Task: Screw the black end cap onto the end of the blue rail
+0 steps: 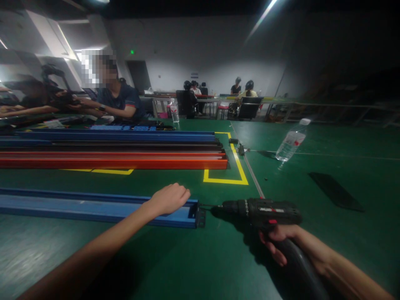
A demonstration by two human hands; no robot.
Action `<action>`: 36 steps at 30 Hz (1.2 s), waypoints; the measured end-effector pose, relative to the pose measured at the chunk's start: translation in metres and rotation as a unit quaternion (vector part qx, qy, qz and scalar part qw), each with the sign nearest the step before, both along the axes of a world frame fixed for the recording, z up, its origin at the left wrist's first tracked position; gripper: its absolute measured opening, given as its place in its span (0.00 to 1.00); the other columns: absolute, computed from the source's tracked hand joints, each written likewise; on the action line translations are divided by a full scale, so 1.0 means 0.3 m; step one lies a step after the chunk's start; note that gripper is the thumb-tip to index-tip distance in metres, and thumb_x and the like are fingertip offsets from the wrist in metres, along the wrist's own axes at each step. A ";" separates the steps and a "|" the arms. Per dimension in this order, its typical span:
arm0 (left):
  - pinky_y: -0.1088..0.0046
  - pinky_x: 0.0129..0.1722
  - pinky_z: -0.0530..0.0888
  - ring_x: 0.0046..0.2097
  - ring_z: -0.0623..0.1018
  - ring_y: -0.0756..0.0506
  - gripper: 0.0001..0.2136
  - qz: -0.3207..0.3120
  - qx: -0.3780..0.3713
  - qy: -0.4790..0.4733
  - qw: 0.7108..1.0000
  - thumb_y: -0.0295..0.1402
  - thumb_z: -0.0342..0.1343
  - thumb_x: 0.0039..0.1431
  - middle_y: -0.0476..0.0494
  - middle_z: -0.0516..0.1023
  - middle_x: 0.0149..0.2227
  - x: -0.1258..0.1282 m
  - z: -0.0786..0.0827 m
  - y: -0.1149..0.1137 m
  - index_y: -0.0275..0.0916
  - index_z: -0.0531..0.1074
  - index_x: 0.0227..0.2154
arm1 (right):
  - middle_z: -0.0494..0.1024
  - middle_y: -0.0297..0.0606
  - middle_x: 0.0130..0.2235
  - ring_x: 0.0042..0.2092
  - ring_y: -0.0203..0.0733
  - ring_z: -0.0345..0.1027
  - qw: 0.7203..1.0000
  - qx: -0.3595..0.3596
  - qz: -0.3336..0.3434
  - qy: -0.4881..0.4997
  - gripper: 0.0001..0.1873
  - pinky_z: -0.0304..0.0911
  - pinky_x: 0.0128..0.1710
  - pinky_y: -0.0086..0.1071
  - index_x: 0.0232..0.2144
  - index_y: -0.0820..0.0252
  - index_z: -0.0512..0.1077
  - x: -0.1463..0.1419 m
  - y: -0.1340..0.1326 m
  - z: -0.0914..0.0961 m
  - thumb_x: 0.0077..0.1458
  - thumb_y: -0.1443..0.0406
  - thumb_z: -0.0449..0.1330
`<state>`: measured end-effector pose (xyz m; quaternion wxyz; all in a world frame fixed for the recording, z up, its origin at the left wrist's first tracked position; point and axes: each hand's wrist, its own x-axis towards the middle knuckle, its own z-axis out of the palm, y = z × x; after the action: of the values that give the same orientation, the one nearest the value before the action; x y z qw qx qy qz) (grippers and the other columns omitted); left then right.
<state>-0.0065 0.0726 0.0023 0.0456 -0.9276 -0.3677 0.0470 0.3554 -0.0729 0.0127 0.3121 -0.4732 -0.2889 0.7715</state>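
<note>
A long blue metal channel point(103, 210) lies across the near part of the green table, with a black end cap point(201, 216) at its right end. My left hand point(171, 198) is closed over the channel near that end, its fingertips hidden from me. In my right hand point(279, 239) is a black cordless drill point(268, 211), gripped by the handle with a finger close to its red trigger. The drill points left, and its thin bit reaches to the end cap. Whether a screw sits at the tip is too small to tell.
Beyond lie stacked orange point(156, 163), black and blue point(156, 136) channels beside yellow tape point(226, 181). A water bottle point(291, 141) and a dark flat plate point(336, 191) are on the right; another bottle point(174, 111) stands farther back. A co-worker point(120, 98) sits across the table.
</note>
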 end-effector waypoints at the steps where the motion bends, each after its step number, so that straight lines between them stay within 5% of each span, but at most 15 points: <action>1: 0.66 0.33 0.69 0.34 0.73 0.42 0.18 -0.001 0.000 0.001 1.000 0.30 0.35 0.69 0.38 0.74 0.31 -0.001 -0.002 0.001 0.35 0.72 0.35 | 0.79 0.38 0.24 0.20 0.31 0.69 1.000 0.000 0.000 0.001 0.12 0.64 0.23 0.24 0.30 0.70 0.79 0.001 -0.001 -0.001 0.45 0.63 0.64; 17: 0.66 0.34 0.70 0.35 0.74 0.42 0.16 -0.001 -0.011 -0.001 1.000 0.30 0.38 0.68 0.37 0.75 0.33 -0.003 0.001 0.004 0.34 0.73 0.38 | 0.79 0.36 0.24 0.21 0.31 0.69 1.000 -0.002 0.001 0.009 0.12 0.64 0.23 0.25 0.31 0.68 0.79 0.000 -0.009 0.000 0.46 0.63 0.64; 26: 0.68 0.29 0.66 0.30 0.73 0.44 0.21 0.020 -0.061 -0.080 0.995 0.38 0.34 0.72 0.43 0.73 0.26 -0.002 0.023 0.000 0.38 0.71 0.33 | 0.81 0.43 0.29 0.24 0.35 0.73 0.999 0.025 0.019 0.017 0.17 0.63 0.26 0.26 0.37 0.70 0.79 -0.014 -0.019 0.042 0.45 0.64 0.61; 31: 0.67 0.41 0.70 0.42 0.74 0.45 0.18 -0.009 -0.093 -0.151 0.984 0.41 0.36 0.73 0.43 0.75 0.42 0.002 0.089 -0.041 0.40 0.69 0.44 | 0.80 0.41 0.28 0.23 0.33 0.72 0.999 0.003 0.015 0.051 0.17 0.63 0.25 0.26 0.37 0.69 0.79 -0.013 -0.025 0.053 0.45 0.65 0.61; 36: 0.62 0.54 0.65 0.55 0.68 0.39 0.23 -0.137 -0.193 -0.171 0.956 0.49 0.59 0.59 0.43 0.66 0.57 0.014 0.139 -0.119 0.47 0.67 0.54 | 0.81 0.43 0.28 0.21 0.32 0.71 0.997 -0.001 0.021 0.077 0.18 0.63 0.23 0.24 0.38 0.72 0.80 0.023 -0.012 0.034 0.45 0.66 0.61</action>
<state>-0.0024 0.0370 0.0441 -0.1922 -0.9543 -0.2236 -0.0493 0.3624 -0.0765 0.0228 0.3168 -0.4070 -0.2732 0.8120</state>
